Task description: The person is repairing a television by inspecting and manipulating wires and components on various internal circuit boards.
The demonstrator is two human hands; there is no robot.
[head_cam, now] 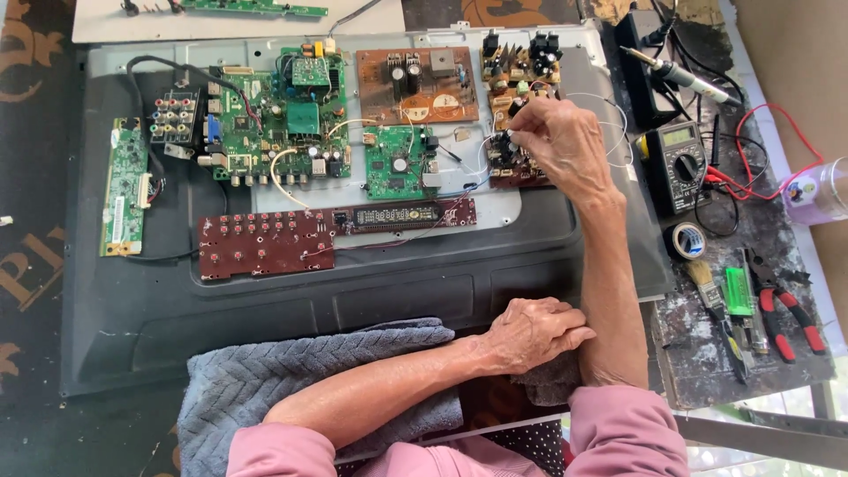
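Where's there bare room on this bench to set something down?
Bare patches: the dark panel between the red button board and the grey towel, and its left end below the narrow green board. Crowded: the boards around the right hand, and the tool strip by the multimeter and pliers.

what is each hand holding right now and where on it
The right hand pinches a small part on the dark red circuit board with its fingers; what part cannot be told. The left hand holds nothing, resting fisted on the grey towel.
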